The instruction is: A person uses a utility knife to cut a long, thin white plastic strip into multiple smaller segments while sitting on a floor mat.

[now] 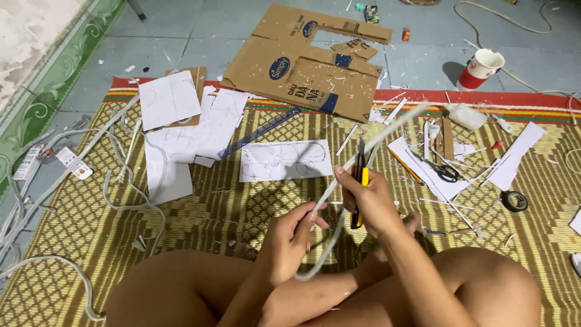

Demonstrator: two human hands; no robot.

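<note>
A woven yellow-and-brown mat (200, 218) spreads under both hands and out to every side of them. Well beyond the hands, at the mat's far edge, lies a large cut-up cardboard sheet (302, 66). Between that and the hands, a bit to the left hand's side, rests a white paper sheet with pencil outlines (285, 160). Far off to the right hand's upper right stands a red-and-white paper cup (481, 68), and nearer, just right of the right hand, lie black-handled scissors (445, 172). The right hand (370, 203) is clamped around a yellow-and-black utility knife (359, 189), blade pointing up. The left hand (290, 242), lower and just beside it, is closed on a long white strip (387, 130) that runs up past the knife.
</note>
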